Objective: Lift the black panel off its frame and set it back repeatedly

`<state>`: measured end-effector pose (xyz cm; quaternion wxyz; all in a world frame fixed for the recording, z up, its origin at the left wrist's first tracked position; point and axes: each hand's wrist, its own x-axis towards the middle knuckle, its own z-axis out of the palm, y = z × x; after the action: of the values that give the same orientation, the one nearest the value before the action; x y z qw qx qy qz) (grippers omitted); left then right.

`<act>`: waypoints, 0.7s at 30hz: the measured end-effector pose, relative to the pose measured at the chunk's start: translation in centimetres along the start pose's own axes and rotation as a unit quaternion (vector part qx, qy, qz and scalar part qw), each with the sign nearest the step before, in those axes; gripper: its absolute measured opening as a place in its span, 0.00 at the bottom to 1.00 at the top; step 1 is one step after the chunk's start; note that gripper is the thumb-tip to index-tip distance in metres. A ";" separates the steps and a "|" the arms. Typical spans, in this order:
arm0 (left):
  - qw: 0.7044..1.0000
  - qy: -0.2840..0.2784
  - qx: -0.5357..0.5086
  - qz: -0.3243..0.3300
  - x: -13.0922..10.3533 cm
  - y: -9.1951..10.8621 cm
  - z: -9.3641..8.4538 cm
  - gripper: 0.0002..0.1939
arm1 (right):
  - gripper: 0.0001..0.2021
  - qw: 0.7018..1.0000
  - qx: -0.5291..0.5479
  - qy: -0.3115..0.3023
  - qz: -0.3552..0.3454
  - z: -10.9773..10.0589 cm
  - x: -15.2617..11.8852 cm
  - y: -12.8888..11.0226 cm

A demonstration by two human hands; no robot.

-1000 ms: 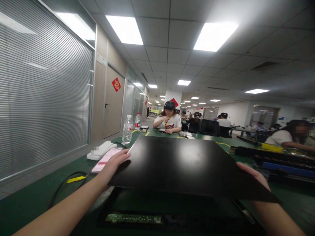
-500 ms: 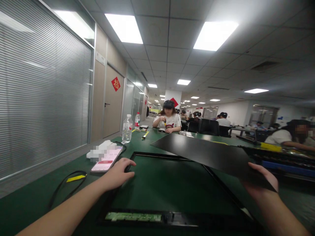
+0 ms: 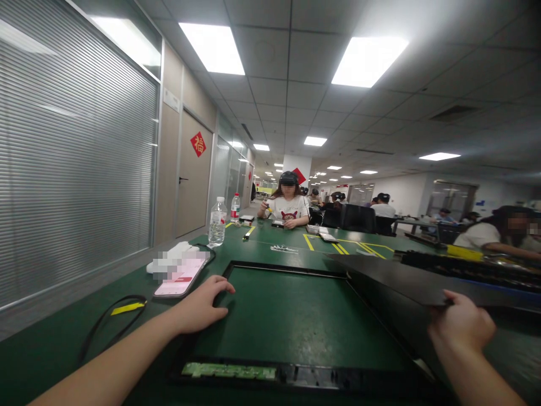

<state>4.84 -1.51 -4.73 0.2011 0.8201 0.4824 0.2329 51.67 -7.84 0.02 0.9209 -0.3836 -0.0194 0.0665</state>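
A black rectangular frame [image 3: 291,269] lies flat on the green table [image 3: 291,316], with a green circuit board strip [image 3: 228,370] along its near side. My left hand [image 3: 205,304] rests across the frame's left side, thumb and fingers apart. In my right hand [image 3: 462,321] is the near edge of a thin black panel [image 3: 393,276]. The panel is held tilted above the frame's right side and the table beyond it. My right fingers are partly hidden beneath it.
On the left are a phone [image 3: 181,279], a white object [image 3: 173,256], a black cable [image 3: 101,332] and a water bottle [image 3: 217,223]. A long black part [image 3: 448,270] lies at right. A co-worker [image 3: 289,203] sits across the table; small parts [image 3: 283,248] lie between.
The black panel has moved right and lower with my right hand, uncovering yellow tape marks and small parts on the table. My left hand stays at the frame's left side.
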 end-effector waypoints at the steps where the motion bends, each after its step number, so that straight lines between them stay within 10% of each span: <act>1: 1.000 0.000 0.001 0.000 0.0 0.0 0.0 0.21 | 0.10 1.000 0.001 0.011 -0.013 0.0 0.1 0.0; 21: 0.999 -0.039 -0.008 0.029 -1.1 2.3 -0.5 0.28 | 0.11 0.996 -0.052 0.073 -0.008 -0.1 1.7 1.0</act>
<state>5.68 -3.45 -3.26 0.2192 0.8409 0.4480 0.2103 53.21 -6.99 -0.84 0.8993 -0.4344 0.0418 0.0299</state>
